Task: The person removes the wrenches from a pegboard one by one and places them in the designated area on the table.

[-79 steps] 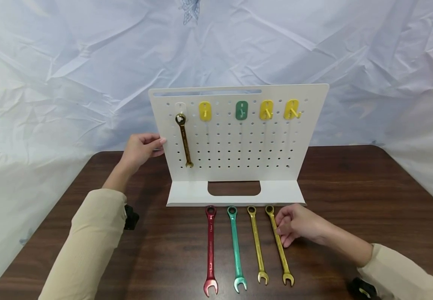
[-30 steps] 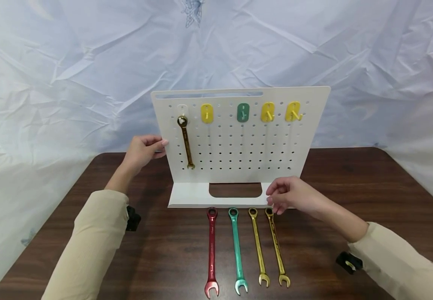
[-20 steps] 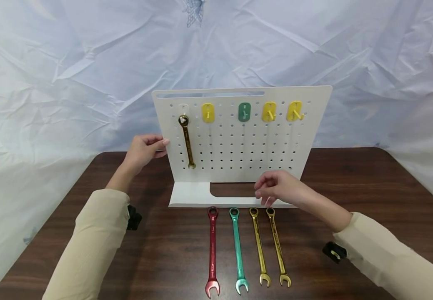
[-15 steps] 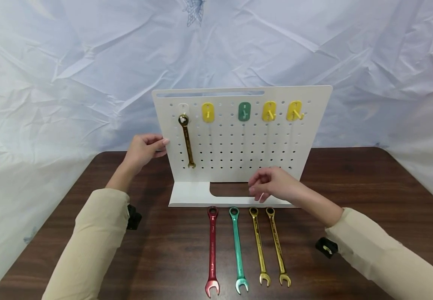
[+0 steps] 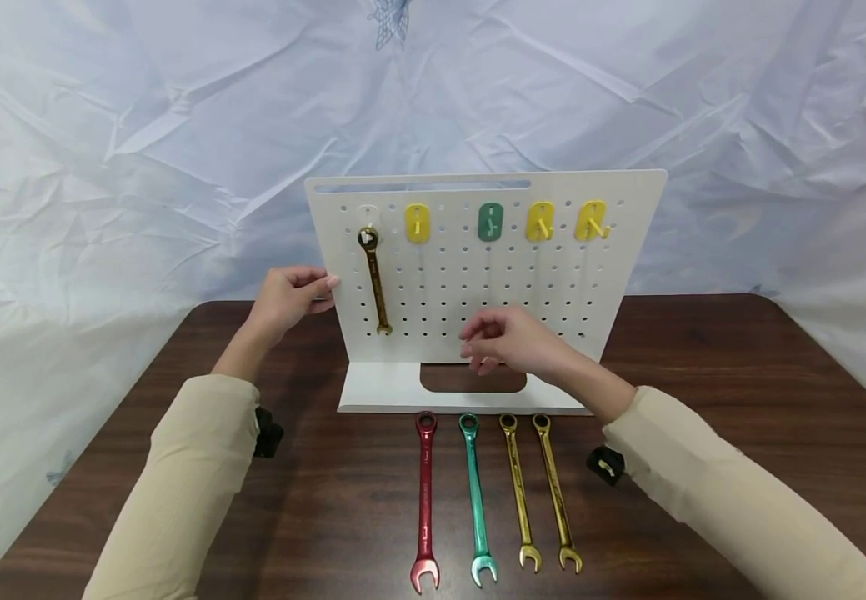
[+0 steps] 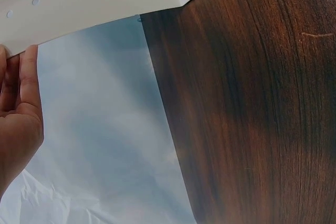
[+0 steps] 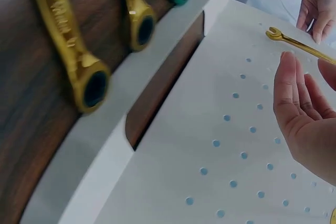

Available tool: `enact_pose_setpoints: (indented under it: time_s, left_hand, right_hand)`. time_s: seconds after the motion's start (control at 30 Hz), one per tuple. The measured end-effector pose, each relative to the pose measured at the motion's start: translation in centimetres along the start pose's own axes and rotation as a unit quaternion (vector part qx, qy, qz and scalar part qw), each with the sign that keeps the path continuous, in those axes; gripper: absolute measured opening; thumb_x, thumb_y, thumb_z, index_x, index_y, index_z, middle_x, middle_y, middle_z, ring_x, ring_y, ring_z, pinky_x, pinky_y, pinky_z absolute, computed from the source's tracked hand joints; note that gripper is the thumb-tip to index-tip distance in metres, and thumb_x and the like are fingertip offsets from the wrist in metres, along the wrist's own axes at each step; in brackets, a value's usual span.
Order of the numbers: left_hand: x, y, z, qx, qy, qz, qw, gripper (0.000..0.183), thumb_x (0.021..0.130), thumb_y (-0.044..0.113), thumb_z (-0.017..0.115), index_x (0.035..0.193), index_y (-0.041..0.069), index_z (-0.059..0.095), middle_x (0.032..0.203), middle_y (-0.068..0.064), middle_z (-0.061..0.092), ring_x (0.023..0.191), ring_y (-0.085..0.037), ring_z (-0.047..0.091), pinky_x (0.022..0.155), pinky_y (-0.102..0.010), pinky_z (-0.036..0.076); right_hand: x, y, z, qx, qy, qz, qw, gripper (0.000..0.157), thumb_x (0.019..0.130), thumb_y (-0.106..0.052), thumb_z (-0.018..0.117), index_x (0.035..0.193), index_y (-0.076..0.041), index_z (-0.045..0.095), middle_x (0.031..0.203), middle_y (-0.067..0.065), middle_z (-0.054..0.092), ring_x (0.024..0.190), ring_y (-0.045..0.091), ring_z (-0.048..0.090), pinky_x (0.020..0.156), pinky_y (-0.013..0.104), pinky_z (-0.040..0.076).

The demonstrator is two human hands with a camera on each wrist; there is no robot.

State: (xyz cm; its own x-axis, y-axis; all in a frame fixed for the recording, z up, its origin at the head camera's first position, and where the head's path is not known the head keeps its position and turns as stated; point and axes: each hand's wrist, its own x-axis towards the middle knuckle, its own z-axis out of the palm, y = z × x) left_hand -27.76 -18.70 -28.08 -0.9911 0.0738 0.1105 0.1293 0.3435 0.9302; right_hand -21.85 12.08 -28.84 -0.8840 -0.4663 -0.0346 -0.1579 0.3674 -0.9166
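Note:
My left hand pinches the left edge of a white pegboard, thumb on the front and fingers behind. In the left wrist view the fingers reach past that edge. A gold combination wrench hangs by its ring end from the leftmost, white hook. My right hand hovers before the lower middle of the board, fingers loosely bent and holding nothing. Below it, on the table, lie a red wrench, a green wrench and two gold wrenches, the left one and the right one.
Bare hooks line the board's top: a yellow hook, a green hook, another yellow hook and a far-right yellow hook. The board's white base stands on the dark wooden table. A pale cloth hangs behind.
My right hand has left the rightmost gold wrench and moved left and up to the board. That wrench's open end has shifted slightly left. My left hand has stayed at the board's edge.

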Motion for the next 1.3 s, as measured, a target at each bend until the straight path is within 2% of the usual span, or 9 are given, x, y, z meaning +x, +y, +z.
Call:
enact_pose_setpoints:
  time_s: [0.13, 0.23, 0.43, 0.6, 0.77, 1.03, 1.3]
  left_hand:
    - [-0.1, 0.1, 0.0, 0.003, -0.004, 0.000, 1.0000, 0.036, 0.089, 0.019, 0.060, 0.113, -0.009, 0.059, 0.104, -0.015, 0.058, 0.085, -0.011, 0.059, 0.080, -0.026, 0.055]
    - [-0.1, 0.1, 0.0, 0.006, -0.007, -0.001, 1.0000, 0.036, 0.090, 0.019, 0.060, 0.114, -0.009, 0.059, 0.107, -0.017, 0.056, 0.086, -0.012, 0.059, 0.080, -0.026, 0.055]
    - [-0.1, 0.2, 0.0, 0.006, -0.005, -0.004, 1.0000, 0.036, 0.090, 0.019, 0.060, 0.114, -0.008, 0.059, 0.106, -0.016, 0.056, 0.087, -0.013, 0.059, 0.080, -0.025, 0.055]
    - [-0.2, 0.2, 0.0, 0.006, -0.004, -0.003, 1.0000, 0.036, 0.089, 0.019, 0.061, 0.112, -0.009, 0.059, 0.102, -0.015, 0.057, 0.085, -0.011, 0.060, 0.080, -0.026, 0.055]
    - [-0.2, 0.3, -0.1, 0.011, -0.001, 0.004, 0.9999, 0.035, 0.089, 0.019, 0.062, 0.111, -0.009, 0.060, 0.094, -0.011, 0.058, 0.081, -0.010, 0.059, 0.079, -0.026, 0.055]
    - [-0.3, 0.2, -0.1, 0.000, -0.004, 0.001, 1.0000, 0.035, 0.089, 0.019, 0.061, 0.110, -0.010, 0.059, 0.094, -0.009, 0.058, 0.081, -0.010, 0.059, 0.081, -0.028, 0.055]
    - [-0.4, 0.3, 0.0, 0.007, -0.007, 0.003, 0.9999, 0.036, 0.089, 0.019, 0.061, 0.111, -0.009, 0.060, 0.101, -0.015, 0.057, 0.083, -0.012, 0.059, 0.081, -0.028, 0.055]
  right_hand:
    - [0.8, -0.7, 0.3, 0.001, -0.006, -0.015, 1.000, 0.020, 0.088, -0.003, 0.061, 0.104, 0.008, 0.058, 0.085, 0.013, 0.062, 0.080, 0.034, 0.062, 0.069, 0.042, 0.058]
    - [1.3, -1.2, 0.5, 0.002, -0.010, -0.024, 1.000, 0.024, 0.088, -0.003, 0.061, 0.108, 0.009, 0.057, 0.086, 0.013, 0.062, 0.080, 0.032, 0.062, 0.072, 0.044, 0.057]
    - [2.5, -2.0, 0.8, 0.002, -0.009, -0.028, 1.000, 0.028, 0.088, -0.006, 0.061, 0.112, 0.008, 0.056, 0.093, 0.017, 0.062, 0.086, 0.033, 0.061, 0.073, 0.039, 0.058]
    - [3.4, -2.7, 1.3, 0.018, -0.016, -0.022, 0.999, 0.030, 0.089, -0.007, 0.060, 0.115, 0.006, 0.054, 0.105, 0.023, 0.059, 0.093, 0.033, 0.059, 0.078, 0.040, 0.056]
    - [4.4, -3.4, 1.8, 0.029, -0.023, -0.027, 0.999, 0.031, 0.090, -0.006, 0.059, 0.118, 0.005, 0.053, 0.110, 0.022, 0.058, 0.097, 0.030, 0.058, 0.081, 0.041, 0.055]
    - [5.6, -4.7, 2.5, 0.028, -0.008, -0.033, 0.999, 0.032, 0.090, -0.005, 0.058, 0.121, 0.001, 0.053, 0.114, 0.014, 0.057, 0.102, 0.025, 0.056, 0.081, 0.031, 0.055]
    - [6.3, -5.6, 3.1, 0.051, 0.007, -0.035, 0.998, 0.039, 0.088, -0.004, 0.061, 0.125, -0.001, 0.050, 0.120, 0.012, 0.055, 0.102, 0.021, 0.056, 0.089, 0.037, 0.051]
